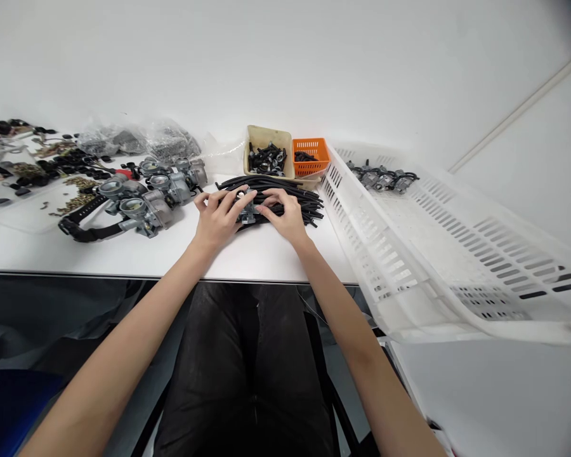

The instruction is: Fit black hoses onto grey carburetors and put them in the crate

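Between my two hands is a small grey metal carburetor (248, 214), held just above the table and partly covered by fingers. My left hand (219, 217) grips its left side and top with bent fingers. At its right side, the thumb and fingers of my right hand (285, 217) close in on the carburetor; a small part between those fingertips would be hidden. Behind and under the hands lies a pile of black rubber hoses (309, 202). Several more carburetors (159, 184) stand together to the left of my left hand.
A black watch (99, 231) lies left. Beyond are brass fittings (78, 197), black caps and plastic bags (147, 138). A beige bin (246, 152) and an orange basket (309, 168) hold black parts. The white crate (380, 235) at right contains several carburetors (383, 178).
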`<state>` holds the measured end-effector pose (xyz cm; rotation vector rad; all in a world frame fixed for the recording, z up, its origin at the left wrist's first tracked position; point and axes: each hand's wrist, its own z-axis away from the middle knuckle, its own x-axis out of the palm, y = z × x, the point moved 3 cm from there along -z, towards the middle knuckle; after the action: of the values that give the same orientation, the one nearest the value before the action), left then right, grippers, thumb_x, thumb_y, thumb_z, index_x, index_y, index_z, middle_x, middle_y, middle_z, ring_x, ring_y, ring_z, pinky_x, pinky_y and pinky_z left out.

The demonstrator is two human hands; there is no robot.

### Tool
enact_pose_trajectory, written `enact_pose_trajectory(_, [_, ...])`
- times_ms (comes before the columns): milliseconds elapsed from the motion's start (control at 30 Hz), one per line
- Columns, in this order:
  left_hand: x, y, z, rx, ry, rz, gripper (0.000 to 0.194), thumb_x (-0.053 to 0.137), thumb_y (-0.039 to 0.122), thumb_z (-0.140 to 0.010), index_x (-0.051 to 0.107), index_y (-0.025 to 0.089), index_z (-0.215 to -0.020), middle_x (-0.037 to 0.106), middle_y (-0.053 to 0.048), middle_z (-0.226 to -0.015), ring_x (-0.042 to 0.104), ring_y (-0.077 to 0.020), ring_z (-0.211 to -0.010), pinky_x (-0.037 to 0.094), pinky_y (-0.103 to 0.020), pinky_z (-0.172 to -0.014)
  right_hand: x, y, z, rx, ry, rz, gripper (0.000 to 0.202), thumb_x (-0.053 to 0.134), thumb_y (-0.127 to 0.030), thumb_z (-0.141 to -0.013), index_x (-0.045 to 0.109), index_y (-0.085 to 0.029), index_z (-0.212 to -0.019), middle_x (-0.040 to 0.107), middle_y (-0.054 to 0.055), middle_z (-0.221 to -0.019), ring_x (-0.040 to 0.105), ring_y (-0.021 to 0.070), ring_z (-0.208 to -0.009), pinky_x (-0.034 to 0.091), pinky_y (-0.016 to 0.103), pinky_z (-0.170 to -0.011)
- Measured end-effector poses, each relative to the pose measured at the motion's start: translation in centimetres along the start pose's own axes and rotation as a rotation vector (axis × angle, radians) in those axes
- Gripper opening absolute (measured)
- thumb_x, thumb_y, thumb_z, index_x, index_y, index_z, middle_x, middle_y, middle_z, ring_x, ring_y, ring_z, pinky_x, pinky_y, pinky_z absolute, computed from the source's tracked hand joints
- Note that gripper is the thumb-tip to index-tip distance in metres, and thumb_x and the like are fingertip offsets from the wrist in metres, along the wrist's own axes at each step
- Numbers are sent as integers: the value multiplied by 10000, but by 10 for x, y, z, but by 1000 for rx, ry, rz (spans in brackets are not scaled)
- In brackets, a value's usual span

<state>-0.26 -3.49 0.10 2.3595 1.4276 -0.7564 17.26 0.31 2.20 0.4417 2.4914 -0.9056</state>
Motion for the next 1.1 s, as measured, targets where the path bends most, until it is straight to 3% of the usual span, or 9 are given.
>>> enact_pose_trajectory(200, [2, -1, 1, -16, 27, 24, 552, 569, 422, -841, 448, 309, -1368, 614, -109, -1247, 475, -304, -1058, 195, -451, -929, -2, 2, -3, -25, -17, -118, 188, 726, -404, -733, 699, -224, -779, 726, 6, -836, 663, 185, -788, 485, 330, -820])
enact_pose_trajectory(300, [3, -3, 1, -27, 42, -1, 542, 559, 431, -844, 466, 283, -1356, 617, -123, -1239, 475, -305, -1049, 204, -454, -930, -4, 1, -4, -48, -61, -151, 276, 793, -377, -653, 709, -216, -861, 728, 23, -879, 663, 201, -818, 503, 342, -829])
enact_pose_trajectory(500, [3, -5, -1, -75, 56, 20, 532, 553, 450, -841, 481, 287, -1342, 627, -128, -1214, 476, -311, -1030, 207, -466, -924, -5, 5, -2, -34, -108, -177, 270, 734, -254, -725, 697, -221, -990, 717, 37, -990, 654, 209, -940, 490, 367, -898])
enact_pose_trajectory(833, [2, -7, 2, -57, 99, 15, 573, 621, 395, -800, 472, 280, -1341, 633, -144, -1165, 467, -317, -1036, 205, -468, -912, -2, 5, -2, 150, -54, -250, 265, 776, -397, -654, 693, -188, -795, 726, 26, -829, 670, 200, -802, 512, 354, -836])
enact_pose_trajectory(933, [1, -6, 2, -53, 103, -2, 591, 632, 382, -792, 460, 276, -1347, 625, -138, -1188, 465, -311, -1032, 207, -461, -909, -2, 4, -2, 115, -23, -238, 363, 764, -431, -667, 666, -199, -928, 704, 17, -836, 652, 189, -812, 507, 345, -834])
enact_pose_trajectory(1033, [0, -5, 2, -41, 110, -21, 578, 627, 369, -796, 465, 275, -1343, 631, -131, -1180, 465, -304, -1025, 209, -455, -908, -3, 3, -1, 56, 35, -207, 601, 759, -439, -680, 540, -244, -1204, 672, 31, -1002, 625, 191, -912, 492, 352, -868])
enact_pose_trajectory(1100, [0, -4, 2, -33, 94, -32, 570, 623, 373, -799, 469, 277, -1340, 633, -127, -1182, 464, -303, -1027, 209, -455, -911, -4, 0, -1, -2, 59, -152, 583, 739, -442, -709, 526, -271, -1224, 630, 47, -1117, 593, 205, -1003, 472, 368, -905])
